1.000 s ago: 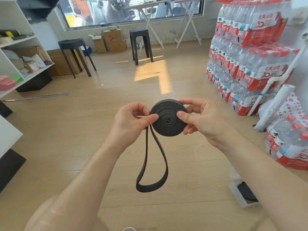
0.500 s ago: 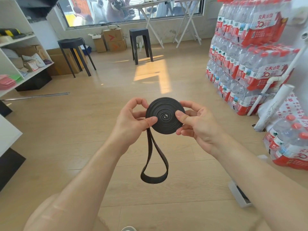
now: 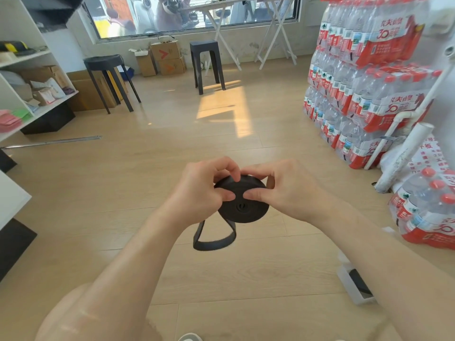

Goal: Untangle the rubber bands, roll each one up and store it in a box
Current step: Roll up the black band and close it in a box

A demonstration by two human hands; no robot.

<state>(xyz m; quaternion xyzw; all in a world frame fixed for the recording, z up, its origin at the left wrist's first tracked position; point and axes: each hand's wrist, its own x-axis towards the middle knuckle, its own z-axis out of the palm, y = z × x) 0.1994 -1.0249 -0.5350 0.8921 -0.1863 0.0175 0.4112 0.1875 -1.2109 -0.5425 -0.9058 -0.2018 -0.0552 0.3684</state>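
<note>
Rolling step, nearly done. Both hands hold one black band (image 3: pixel 242 205) in mid-air over the floor (image 3: pixel 98 193), most of it wound into a flat coil. Left hand (image 3: pixel 197 193) grip is pinching the coil's left edge, thumb pressed on the face, fingers curled over the top. Right hand (image 3: pixel 283 190) grip is pinching the right side, thumb on the face beside the left thumb, fingers behind. A short loose loop (image 3: pixel 214 239) hangs below the coil, not yet wound in. Next move, I'd say: turn the coil to take up that loop, keeping thumbs tight so the spiral doesn't spring open. Then carry it to the white box (image 3: pixel 354 286) on the floor at lower right, partly hidden by the right forearm; something dark lies inside it.
</note>
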